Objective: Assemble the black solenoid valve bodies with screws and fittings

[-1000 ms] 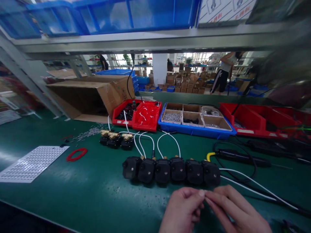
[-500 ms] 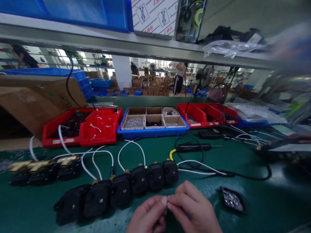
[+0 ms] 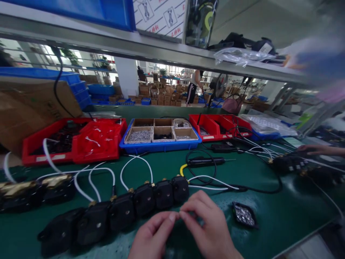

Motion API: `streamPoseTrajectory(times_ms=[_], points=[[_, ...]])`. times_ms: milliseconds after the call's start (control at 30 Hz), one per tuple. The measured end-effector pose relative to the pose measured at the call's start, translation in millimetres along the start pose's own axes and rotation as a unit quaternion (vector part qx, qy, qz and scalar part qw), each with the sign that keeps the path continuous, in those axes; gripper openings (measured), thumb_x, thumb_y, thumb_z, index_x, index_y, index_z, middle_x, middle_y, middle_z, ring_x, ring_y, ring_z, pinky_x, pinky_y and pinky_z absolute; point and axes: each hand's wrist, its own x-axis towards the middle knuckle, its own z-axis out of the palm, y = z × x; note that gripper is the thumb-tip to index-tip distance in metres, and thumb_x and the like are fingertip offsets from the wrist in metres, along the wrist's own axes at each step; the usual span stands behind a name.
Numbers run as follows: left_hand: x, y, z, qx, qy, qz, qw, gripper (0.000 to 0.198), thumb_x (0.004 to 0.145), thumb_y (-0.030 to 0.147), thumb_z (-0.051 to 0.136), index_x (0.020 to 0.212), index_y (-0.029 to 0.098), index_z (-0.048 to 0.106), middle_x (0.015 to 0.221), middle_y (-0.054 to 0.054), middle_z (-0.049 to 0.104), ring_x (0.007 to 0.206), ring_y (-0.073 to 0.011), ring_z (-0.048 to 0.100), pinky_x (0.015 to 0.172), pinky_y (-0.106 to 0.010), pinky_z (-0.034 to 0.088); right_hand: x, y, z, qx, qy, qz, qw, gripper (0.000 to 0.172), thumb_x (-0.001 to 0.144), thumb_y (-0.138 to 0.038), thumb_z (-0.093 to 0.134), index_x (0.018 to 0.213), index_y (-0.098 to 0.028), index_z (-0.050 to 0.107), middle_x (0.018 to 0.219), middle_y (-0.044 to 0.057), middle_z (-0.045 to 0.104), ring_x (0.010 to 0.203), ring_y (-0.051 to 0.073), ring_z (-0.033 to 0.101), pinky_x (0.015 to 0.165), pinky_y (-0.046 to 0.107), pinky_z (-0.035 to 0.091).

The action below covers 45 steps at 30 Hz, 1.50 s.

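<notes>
we hold our left hand (image 3: 155,235) and right hand (image 3: 206,226) together low over the green counter (image 3: 275,216), thumbs and forefingers meeting tip to tip. the fingers of both hands are drawn in narrow at that point; we cannot tell whether they close on a small piece, since anything between them is too tiny to make out. just beyond our hands, six black housings (image 3: 122,212) stand side by side in a slanting row, the nearest end of it at lower left and the far end close to our right hand. brass fittings show along their top edges, and white cables (image 3: 150,169) loop up behind the row. farther left we see black pieces topped with brass tees (image 3: 58,181).

to the right of our right hand, well apart from it, a small dark dish (image 3: 234,210) holds shiny metal bits (image 3: 244,216). past the row lies a black pen-shaped tool (image 3: 206,162) with a yellow end and a thin metal tip. across the back we have red bins (image 3: 97,154) on the left, a blue tray (image 3: 161,146) with cardboard compartments in the middle, and more red bins on the right. at far right, a co-worker's hand (image 3: 309,148) reaches over dark parts (image 3: 289,162).
</notes>
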Motion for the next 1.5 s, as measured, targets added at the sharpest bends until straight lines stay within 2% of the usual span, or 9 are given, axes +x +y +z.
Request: streamPoseTrajectory(times_ms=[100, 200, 300, 367, 533, 700, 867, 1200, 1500], points=[[-6.1, 17.7, -3.2, 0.162, 0.097, 0.125, 0.974, 0.025, 0.081, 0.040, 0.073, 0.096, 0.023, 0.083, 0.063, 0.001, 0.057, 0.061, -0.0155, 0.051, 0.061, -0.025, 0.042, 13.6, 8.7, -6.9, -0.020, -0.012, 0.047, 0.999, 0.012, 0.098, -0.021, 0.063, 0.088, -0.023, 0.069, 0.088, 0.001, 0.063, 0.079, 0.016, 0.060, 0.068, 0.026, 0.046], [-4.3, 32.3, -6.6, 0.262, 0.149, 0.183, 0.936, 0.037, 0.079, 0.027, 0.071, 0.114, 0.030, 0.080, 0.069, 0.001, 0.065, 0.066, -0.0202, 0.059, 0.070, -0.031, 0.049, 27.3, 20.1, -5.6, -0.039, -0.041, 0.049, 0.997, 0.013, 0.098, -0.022, 0.062, 0.087, -0.023, 0.069, 0.088, 0.002, 0.062, 0.078, 0.017, 0.058, 0.070, 0.029, 0.046], [2.6, 40.1, -5.7, 0.309, 0.151, 0.210, 0.915, 0.049, 0.078, 0.018, 0.070, 0.124, 0.033, 0.075, 0.097, -0.005, 0.077, 0.094, -0.0288, 0.069, 0.091, -0.040, 0.051, 34.2, 27.4, 0.8, -0.047, -0.061, 0.028, 0.997, 0.013, 0.099, -0.023, 0.060, 0.090, -0.022, 0.069, 0.090, 0.003, 0.062, 0.080, 0.018, 0.058, 0.071, 0.030, 0.047], [7.6, 42.2, -2.2, 0.338, 0.144, 0.218, 0.904, 0.052, 0.079, 0.015, 0.069, 0.128, 0.033, 0.073, 0.114, -0.008, 0.077, 0.106, -0.0328, 0.069, 0.098, -0.043, 0.049, 35.8, 30.1, 4.6, -0.053, -0.061, 0.012, 0.997, 0.012, 0.100, -0.023, 0.059, 0.092, -0.022, 0.069, 0.092, 0.003, 0.062, 0.081, 0.018, 0.059, 0.071, 0.030, 0.048], [17.6, 44.3, 7.6, 0.401, 0.113, 0.242, 0.876, 0.055, 0.082, 0.010, 0.065, 0.133, 0.029, 0.069, 0.123, -0.010, 0.075, 0.111, -0.0352, 0.069, 0.100, -0.046, 0.049, 38.9, 34.6, 6.8, -0.075, -0.041, -0.006, 0.996, 0.015, 0.100, -0.028, 0.059, 0.091, -0.022, 0.069, 0.091, 0.004, 0.062, 0.077, 0.018, 0.058, 0.069, 0.030, 0.048], [22.8, 51.9, 11.0, 0.445, 0.118, 0.234, 0.857, 0.047, 0.082, 0.005, 0.064, 0.123, 0.026, 0.074, 0.109, -0.012, 0.076, 0.101, -0.0336, 0.070, 0.090, -0.041, 0.051, 43.3, 35.0, 4.0, -0.076, -0.073, 0.010, 0.994, 0.013, 0.097, -0.022, 0.060, 0.089, -0.023, 0.071, 0.088, 0.003, 0.062, 0.077, 0.018, 0.057, 0.069, 0.030, 0.047], [25.0, 58.1, 12.9, 0.481, 0.117, 0.230, 0.838, 0.039, 0.082, 0.004, 0.065, 0.113, 0.024, 0.077, 0.100, -0.012, 0.076, 0.093, -0.0329, 0.070, 0.084, -0.040, 0.052, 48.2, 31.3, 4.4, -0.084, -0.074, 0.032, 0.993, 0.014, 0.094, -0.020, 0.061, 0.082, -0.022, 0.069, 0.085, 0.002, 0.060, 0.076, 0.018, 0.056, 0.068, 0.030, 0.044], [23.7, 65.5, 15.8, 0.584, 0.074, 0.161, 0.792, 0.035, 0.093, 0.013, 0.062, 0.126, 0.026, 0.069, 0.115, -0.006, 0.074, 0.108, -0.0288, 0.070, 0.096, -0.046, 0.058, 52.4, 31.8, 8.3, -0.105, -0.059, 0.096, 0.988, 0.008, 0.084, -0.025, 0.062, 0.078, -0.023, 0.066, 0.085, 0.001, 0.056, 0.077, 0.019, 0.054, 0.070, 0.032, 0.041], [24.7, 65.2, 15.0, 0.588, 0.073, 0.163, 0.789, 0.037, 0.091, 0.012, 0.066, 0.126, 0.025, 0.068, 0.115, -0.004, 0.074, 0.109, -0.0284, 0.070, 0.098, -0.047, 0.059, 49.5, 35.5, 7.7, -0.092, -0.039, 0.095, 0.990, 0.006, 0.085, -0.024, 0.065, 0.079, -0.024, 0.065, 0.086, 0.000, 0.055, 0.076, 0.019, 0.053, 0.070, 0.032, 0.042]])
